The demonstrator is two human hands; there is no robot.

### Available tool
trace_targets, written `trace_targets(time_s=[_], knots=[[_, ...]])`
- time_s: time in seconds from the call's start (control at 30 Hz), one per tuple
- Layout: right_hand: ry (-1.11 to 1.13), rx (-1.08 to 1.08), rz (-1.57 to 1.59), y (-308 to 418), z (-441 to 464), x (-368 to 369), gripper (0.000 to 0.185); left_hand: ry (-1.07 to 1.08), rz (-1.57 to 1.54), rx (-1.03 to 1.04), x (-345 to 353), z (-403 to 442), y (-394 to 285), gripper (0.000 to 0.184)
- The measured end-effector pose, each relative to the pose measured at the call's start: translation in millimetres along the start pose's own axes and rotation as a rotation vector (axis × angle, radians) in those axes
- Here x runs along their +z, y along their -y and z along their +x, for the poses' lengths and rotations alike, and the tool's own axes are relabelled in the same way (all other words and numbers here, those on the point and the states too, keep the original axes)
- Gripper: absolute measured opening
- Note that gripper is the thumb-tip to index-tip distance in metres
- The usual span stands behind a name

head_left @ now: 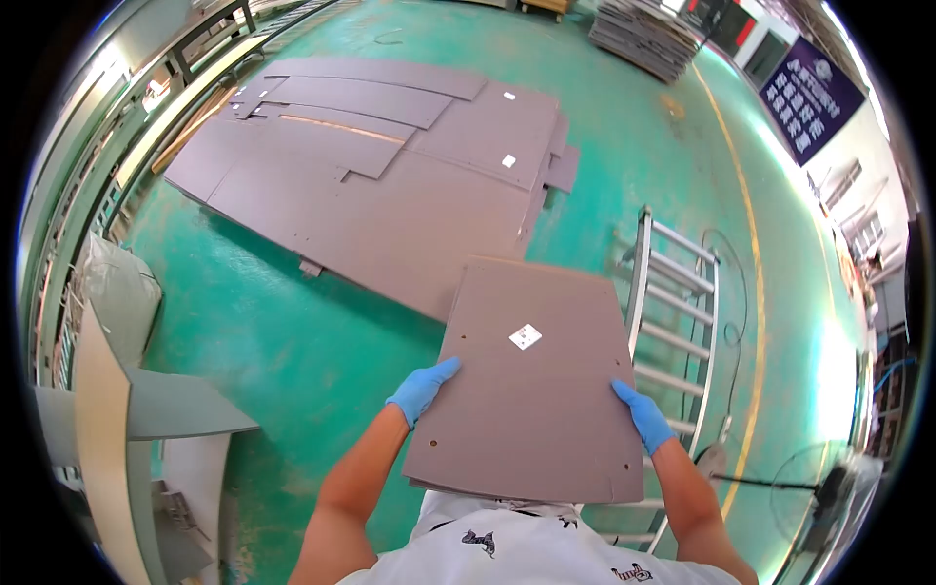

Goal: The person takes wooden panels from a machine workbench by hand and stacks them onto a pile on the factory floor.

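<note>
In front of my body I carry a brown-grey panel (526,409), seemingly more than one layer thick at its near edge. A white label (525,336) sits on its upper face, and small drilled holes show near its sides. My left hand (423,389), in a blue glove, grips the panel's left edge with the thumb on top. On the right edge, my right hand (645,414) holds it the same way, also gloved in blue. The fingers under the panel are hidden. Beyond it lies a wide, low pile of similar panels (361,200), some with white labels.
A metal roller conveyor (673,322) stands to the right, beside a floor fan (829,492). Curved boards (107,429) and a wrapped bundle (117,292) are at the left. Another stack of boards (643,39) stands at the back. Green floor (283,390) shows between them.
</note>
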State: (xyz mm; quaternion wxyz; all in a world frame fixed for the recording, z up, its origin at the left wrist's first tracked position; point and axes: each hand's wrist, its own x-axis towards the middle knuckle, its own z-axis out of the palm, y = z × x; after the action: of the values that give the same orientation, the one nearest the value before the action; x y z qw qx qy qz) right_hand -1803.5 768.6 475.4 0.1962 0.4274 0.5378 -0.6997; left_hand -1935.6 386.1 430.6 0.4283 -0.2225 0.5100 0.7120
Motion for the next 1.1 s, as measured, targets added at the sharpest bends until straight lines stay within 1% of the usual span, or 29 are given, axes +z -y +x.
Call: trace_targets(time_s=[0.07, 0.1, 0.17, 0.3, 0.33, 0.37, 0.4, 0.43, 0.47, 0.5, 0.53, 0.57, 0.6, 0.63, 0.67, 0.7, 0.73, 0.77, 0.8, 0.83, 0.87, 0.9, 0.93, 0.97, 1.0, 1.03, 1.07, 1.1], knots=[[-0.05, -0.187, -0.028, 40, 41, -18, 0.057, 0.002, 0.063, 0.063, 24, 56, -29, 0.053], [-0.063, -0.176, -0.06, 70, 55, -32, 0.057, 0.01, 0.029, 0.052, 42, 76, -41, 0.053], [-0.112, -0.053, -0.072, 106, 80, -53, 0.057, 0.059, -0.043, -0.061, 66, 107, -67, 0.052], [-0.015, 0.067, 0.004, 178, 126, -84, 0.058, 0.029, -0.047, -0.099, 102, 170, -95, 0.052], [-0.001, 0.066, -0.008, 198, 140, -93, 0.058, 0.04, -0.073, -0.06, 113, 188, -96, 0.052], [-0.016, 0.019, -0.007, 216, 157, -100, 0.057, 0.043, -0.107, -0.011, 124, 205, -105, 0.052], [0.02, -0.014, -0.039, 242, 190, -104, 0.056, -0.027, -0.158, 0.028, 136, 211, -119, 0.052], [0.064, 0.017, -0.079, 265, 205, -114, 0.056, -0.026, -0.246, -0.063, 158, 210, -133, 0.051], [0.018, 0.014, -0.079, 267, 198, -120, 0.055, 0.03, -0.292, -0.161, 166, 211, -141, 0.05], [0.059, -0.004, -0.113, 299, 235, -109, 0.054, -0.03, -0.318, -0.097, 166, 221, -162, 0.05], [0.093, 0.011, -0.136, 321, 253, -115, 0.054, -0.093, -0.32, -0.103, 179, 229, -164, 0.049], [0.103, 0.027, -0.142, 326, 255, -124, 0.052, -0.124, -0.303, -0.12, 186, 233, -153, 0.048], [0.163, 0.03, -0.181, 361, 286, -115, 0.05, -0.193, -0.304, 0.047, 186, 253, -141, 0.047], [0.188, 0.038, -0.208, 390, 305, -110, 0.05, -0.217, -0.331, 0.058, 195, 261, -144, 0.047], [0.188, 0.068, -0.274, 403, 305, -107, 0.049, -0.243, -0.388, 0.035, 200, 259, -142, 0.047], [0.221, 0.101, -0.372, 429, 326, -99, 0.047, -0.296, -0.476, 0.031, 209, 265, -146, 0.047], [0.283, 0.109, -0.387, 457, 352, -96, 0.044, -0.318, -0.504, 0.027, 224, 273, -160, 0.047], [0.282, 0.08, -0.383, 440, 345, -92, 0.044, -0.307, -0.547, 0.064, 220, 257, -145, 0.046], [0.319, 0.103, -0.445, 471, 367, -77, 0.044, -0.333, -0.639, 0.089, 231, 264, -158, 0.046], [0.348, 0.123, -0.485, 492, 387, -58, 0.044, -0.347, -0.658, 0.094, 230, 278, -167, 0.046], [0.341, 0.099, -0.492, 492, 386, -53, 0.042, -0.379, -0.672, 0.131, 228, 283, -154, 0.046], [0.364, 0.097, -0.526, 510, 404, -37, 0.042, -0.43, -0.72, 0.181, 229, 295, -154, 0.046], [0.41, 0.121, -0.569, 524, 426, -21, 0.043, -0.442, -0.741, 0.181, 220, 312, -160, 0.046], [0.453, 0.124, -0.592, 524, 441, -10, 0.044, -0.507, -0.693, 0.246, 206, 326, -159, 0.046], [0.457, 0.147, -0.636, 537, 453, 3, 0.044, -0.589, -0.69, 0.288, 214, 332, -158, 0.046], [0.482, 0.049, -0.756, 546, 465, 16, 0.044, -0.596, -0.739, 0.27, 211, 341, -159, 0.046], [0.5, -0.065, -0.836, 547, 479, 31, 0.044, -0.487, -0.792, 0.245, 186, 346, -184, 0.048], [0.522, -0.012, -0.916, 559, 497, 40, 0.044, -0.418, -0.925, 0.215, 199, 345, -184, 0.049]])
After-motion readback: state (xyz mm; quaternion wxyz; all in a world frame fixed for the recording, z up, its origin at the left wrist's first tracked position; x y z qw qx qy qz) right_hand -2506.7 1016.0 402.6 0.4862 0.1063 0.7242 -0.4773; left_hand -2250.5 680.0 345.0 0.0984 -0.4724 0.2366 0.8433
